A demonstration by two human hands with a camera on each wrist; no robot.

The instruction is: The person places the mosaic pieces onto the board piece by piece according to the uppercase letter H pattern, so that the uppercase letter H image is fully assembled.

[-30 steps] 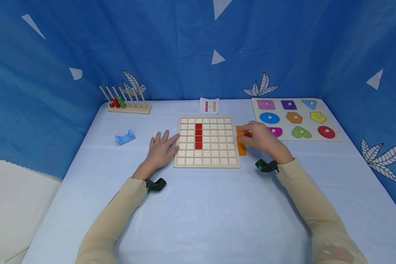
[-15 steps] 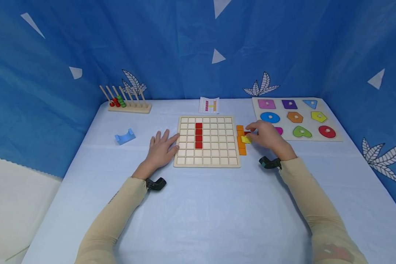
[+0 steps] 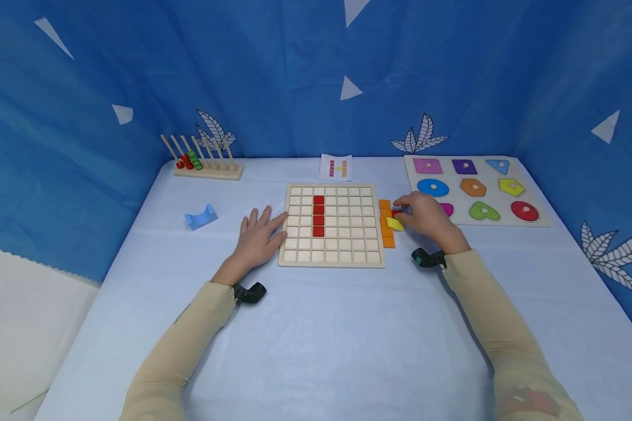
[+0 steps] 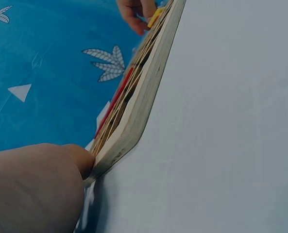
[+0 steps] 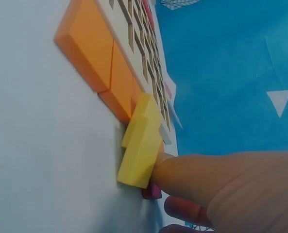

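Note:
My left hand (image 3: 255,240) lies with spread fingers at the left edge of a wooden grid board (image 3: 348,257); its thumb touches the board's side in the left wrist view. A red strip (image 3: 318,216) of several squares fills part of one column. To the right of the board, the thumb and fingers of my right hand (image 3: 422,215) pinch a red tile (image 3: 397,213), mostly hidden by them. A yellow piece (image 5: 139,145) lies tilted against the thumb, overlapping the orange pieces (image 5: 88,43) along the board's right edge.
Behind the board stands a small pattern card (image 3: 335,168). A shape puzzle board (image 3: 545,217) is at the back right, near my right hand. Farther left are a bead counting stand (image 3: 208,173) and a blue curved block (image 3: 201,217).
My right hand has drawn back a little to the right from the orange pieces, uncovering the yellow piece, which has shifted and tilted slightly. The left hand stays on the board's edge.

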